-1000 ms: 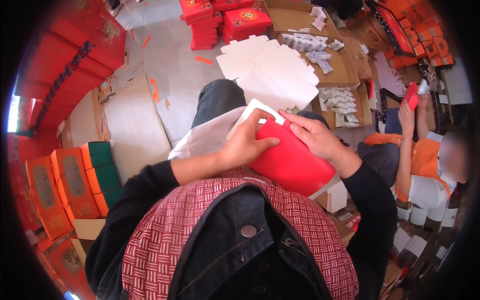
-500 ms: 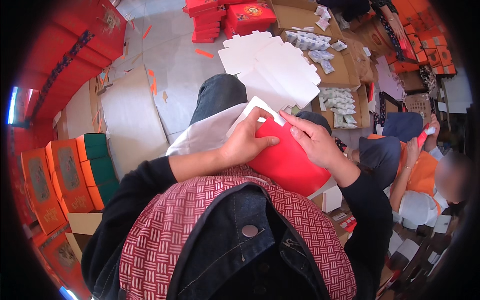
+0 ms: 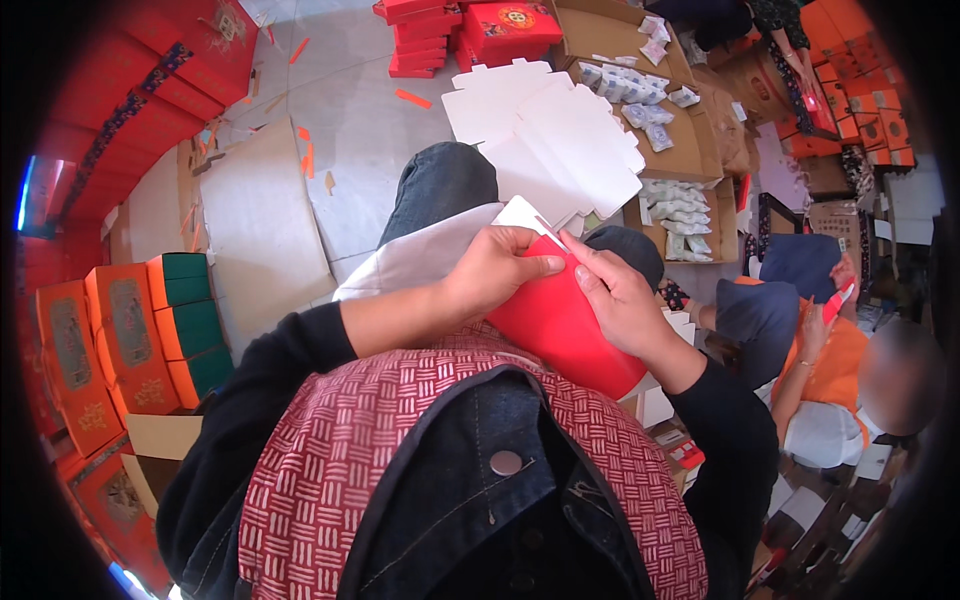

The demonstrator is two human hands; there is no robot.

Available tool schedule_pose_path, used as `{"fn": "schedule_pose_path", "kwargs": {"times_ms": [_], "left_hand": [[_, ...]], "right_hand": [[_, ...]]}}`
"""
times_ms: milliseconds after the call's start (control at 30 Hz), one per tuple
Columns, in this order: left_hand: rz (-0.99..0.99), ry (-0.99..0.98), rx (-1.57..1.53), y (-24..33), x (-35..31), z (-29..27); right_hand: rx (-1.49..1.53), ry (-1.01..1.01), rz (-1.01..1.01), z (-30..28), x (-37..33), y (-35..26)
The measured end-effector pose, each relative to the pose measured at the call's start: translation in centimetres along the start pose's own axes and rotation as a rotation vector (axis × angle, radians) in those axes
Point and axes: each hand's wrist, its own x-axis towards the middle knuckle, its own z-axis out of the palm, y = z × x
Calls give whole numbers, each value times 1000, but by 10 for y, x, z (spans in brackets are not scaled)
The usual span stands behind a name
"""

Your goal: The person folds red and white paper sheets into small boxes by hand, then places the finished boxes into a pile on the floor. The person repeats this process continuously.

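A red cardboard piece, smooth and red on the face toward me, lies tilted over my lap. A white flap shows at its far end. My left hand grips the far left edge, thumb on the red face and fingers curled behind it. My right hand pinches the far right edge near the same corner, with its thumb and forefinger close to the white flap. The fingertips behind the cardboard are hidden.
White flat box blanks lie on the floor ahead. Open cartons with small white packets stand right of them. Red boxes are stacked farther off, orange boxes at left. A co-worker in orange sits at right, holding a small red item.
My hands have shifted slightly closer together along the cardboard's far edge, and less of the white flap shows. The co-worker's hands at right have moved nearer and lower.
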Motion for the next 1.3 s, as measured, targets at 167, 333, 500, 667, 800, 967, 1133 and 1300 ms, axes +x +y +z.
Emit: {"fn": "schedule_pose_path", "kwargs": {"times_ms": [167,333,500,667,800,967,1133,1300], "left_hand": [[-28,6,-97,3,2,-6],[-38,-18,-61,2,4,-7],[-36,-25,-60,1,3,-7],[-36,-30,-29,1,4,-9],[-2,-60,-46,-3,4,-9],[-8,-39,-23,-6,8,-11],[29,-73,-27,-3,3,-10],[22,-69,-27,-5,5,-12]], "right_hand": [[257,-160,-70,-22,-12,7],[290,-191,-17,-19,-16,8],[286,-186,-63,-19,-16,11],[309,-192,-81,-17,-16,13],[312,-197,-78,-15,-16,19],[303,-192,-120,-13,-16,15],[246,-168,-105,-14,-16,17],[243,-157,-103,-13,-15,13]]}}
